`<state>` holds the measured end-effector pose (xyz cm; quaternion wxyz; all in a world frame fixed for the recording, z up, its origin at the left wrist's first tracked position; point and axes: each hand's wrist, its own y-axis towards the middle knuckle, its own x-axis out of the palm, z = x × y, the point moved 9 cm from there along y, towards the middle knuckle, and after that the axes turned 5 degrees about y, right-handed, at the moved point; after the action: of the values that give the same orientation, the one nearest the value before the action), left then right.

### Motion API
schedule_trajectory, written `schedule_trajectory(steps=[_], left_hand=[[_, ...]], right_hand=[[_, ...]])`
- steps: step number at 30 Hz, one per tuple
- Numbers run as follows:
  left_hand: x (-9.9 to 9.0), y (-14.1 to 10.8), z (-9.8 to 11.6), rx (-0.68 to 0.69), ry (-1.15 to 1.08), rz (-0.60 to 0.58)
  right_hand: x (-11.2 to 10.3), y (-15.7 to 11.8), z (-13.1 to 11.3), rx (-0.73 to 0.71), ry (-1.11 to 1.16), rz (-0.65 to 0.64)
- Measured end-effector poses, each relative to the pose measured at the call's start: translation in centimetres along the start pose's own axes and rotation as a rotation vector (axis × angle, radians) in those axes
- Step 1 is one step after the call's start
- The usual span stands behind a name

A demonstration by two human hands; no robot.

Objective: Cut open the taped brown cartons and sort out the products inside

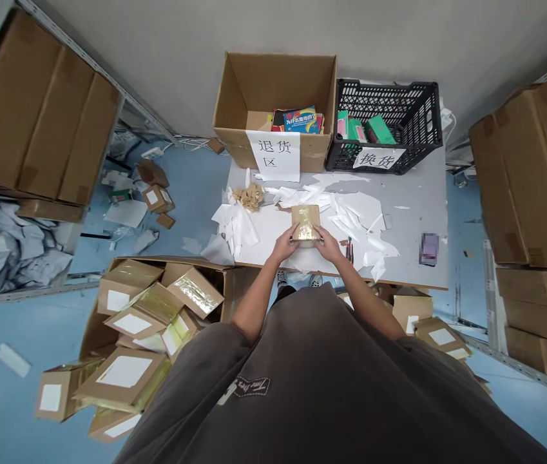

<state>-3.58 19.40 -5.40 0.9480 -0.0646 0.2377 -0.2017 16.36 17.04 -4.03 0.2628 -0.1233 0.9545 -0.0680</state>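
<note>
A small brown cardboard box point(306, 221) with shiny clear tape over its top is held at the front part of the table point(413, 206). My left hand point(285, 245) grips its left near corner, fingers closed against the side. On the opposite side, my right hand point(327, 245) has hold of the right near corner. Torn white paper strips point(345, 216) lie around and behind the box. Just right of my right hand is a slim red and black tool point(349, 250), too small to name. A crumpled ball of brown tape point(250, 196) sits to the left.
At the table's back stand an open carton point(234, 145) holding books and a black plastic crate point(418, 138) with green boxes. A phone-like object point(429, 249) lies at right. Taped parcels point(123, 377) overflow a large carton at lower left. Shelves with cartons point(519, 187) flank both sides.
</note>
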Motion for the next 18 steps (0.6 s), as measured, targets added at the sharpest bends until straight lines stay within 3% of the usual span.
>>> schedule_trajectory(steps=[6,10,12,14,18], left_hand=[[-2.4,2.7,-0.5,-0.106,-0.041,0.159],[0.1,4.4,-1.9,-0.155,-0.052,0.002],[1.4,4.4,-2.4,-0.163,0.012,-0.073],[1.5,4.3,-2.5,-0.150,0.127,-0.069],[1.4,4.8,-1.7,-0.067,0.334,-0.094]], right_hand=[[-2.4,4.4,0.4,0.056,-0.063,0.071],[0.0,7.2,2.3,0.091,-0.087,-0.076],[1.3,7.4,3.4,0.112,-0.083,-0.135],[1.5,6.8,4.2,0.102,-0.060,-0.128],[-1.8,3.8,6.3,0.095,-0.067,0.028]])
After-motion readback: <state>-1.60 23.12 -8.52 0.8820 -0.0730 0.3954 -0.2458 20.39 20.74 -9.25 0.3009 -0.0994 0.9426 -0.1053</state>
